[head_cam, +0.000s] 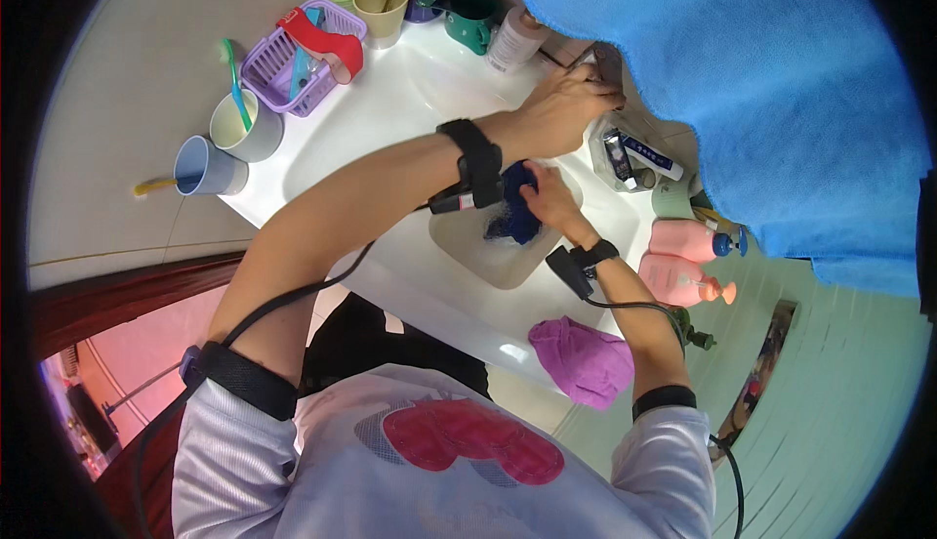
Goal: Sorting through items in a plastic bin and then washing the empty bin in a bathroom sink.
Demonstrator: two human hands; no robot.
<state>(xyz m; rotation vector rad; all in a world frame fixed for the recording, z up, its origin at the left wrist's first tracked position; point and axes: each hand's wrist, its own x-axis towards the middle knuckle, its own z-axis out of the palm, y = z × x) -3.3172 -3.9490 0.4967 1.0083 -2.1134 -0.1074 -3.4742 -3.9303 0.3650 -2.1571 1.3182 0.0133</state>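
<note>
My left hand reaches across the sink, its fingers bent over the metal faucet at the far side. Below it, my right hand grips a dark blue cloth inside the white washbasin. The cloth looks wet, and splashing water shows at its lower edge. Part of the cloth is hidden behind my left wrist. A bunched purple cloth lies on the basin's front right rim, near my right forearm.
Along the back left rim stand a purple basket, a white cup, a blue cup and a yellow cup. At right are a clear tray of tubes and pink pump bottles. A blue towel hangs above.
</note>
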